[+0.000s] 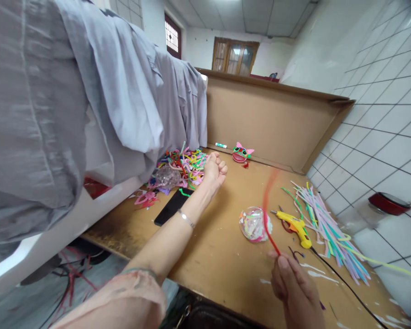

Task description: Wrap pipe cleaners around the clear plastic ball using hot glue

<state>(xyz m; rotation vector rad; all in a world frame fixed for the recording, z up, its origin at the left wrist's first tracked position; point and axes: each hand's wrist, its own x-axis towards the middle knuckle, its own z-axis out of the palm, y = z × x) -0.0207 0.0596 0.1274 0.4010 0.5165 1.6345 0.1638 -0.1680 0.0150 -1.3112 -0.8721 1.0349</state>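
Head camera looks down (tilted) over table (226, 256).

I'm scanning for writing and nothing comes up that I can read. The small white and green tube (221, 145) by the cardboard wall has a label, but it's far too small to make out. The yellow glue gun (296, 226) on the surface (226, 256) shows no brand I can read, and the black phone (171, 208) lies with a dark, blank screen. The red-lidded jar (385, 206) at the tiled wall is blurred, with no lettering legible. The grey cloth (89, 91) draped on the left is plain. No numbers, no signs, no labels readable anywhere I can see from here.
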